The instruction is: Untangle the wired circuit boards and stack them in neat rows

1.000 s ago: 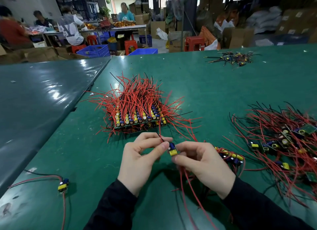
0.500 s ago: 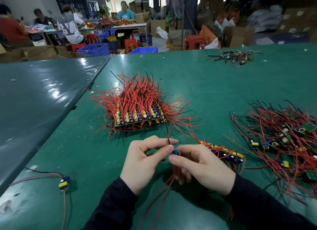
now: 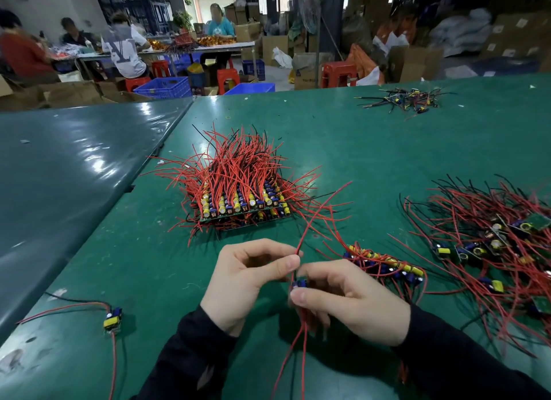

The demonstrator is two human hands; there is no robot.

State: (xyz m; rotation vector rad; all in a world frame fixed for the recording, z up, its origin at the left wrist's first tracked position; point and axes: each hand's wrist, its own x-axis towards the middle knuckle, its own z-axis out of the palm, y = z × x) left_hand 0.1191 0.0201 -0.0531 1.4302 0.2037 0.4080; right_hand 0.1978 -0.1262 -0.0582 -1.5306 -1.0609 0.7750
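Lay alone at lower left: a single small circuit board with a yellow block and red and black leads (image 3: 112, 322), apart from all else on the green rubber-topped table (image 3: 357, 149). Stood above centre: the neat stacked block of green boards bristling with red wires (image 3: 241, 202), same as half a second before.

At centre, pinched one long red wire (image 3: 310, 220) between thumb and forefinger of the left hand (image 3: 241, 283), now drawn up and clear toward the stack. Just beside it, gripped the small blue-capped wired board (image 3: 299, 284) in the curled fingers of the right hand (image 3: 348, 304), turned lower than a second ago, other leads hanging below.

Probably freed the board for stacking.

Right of the hands, a short row of boards (image 3: 387, 265); farther right, the tangled heap of boards and red wires (image 3: 489, 244), much still unsorted.
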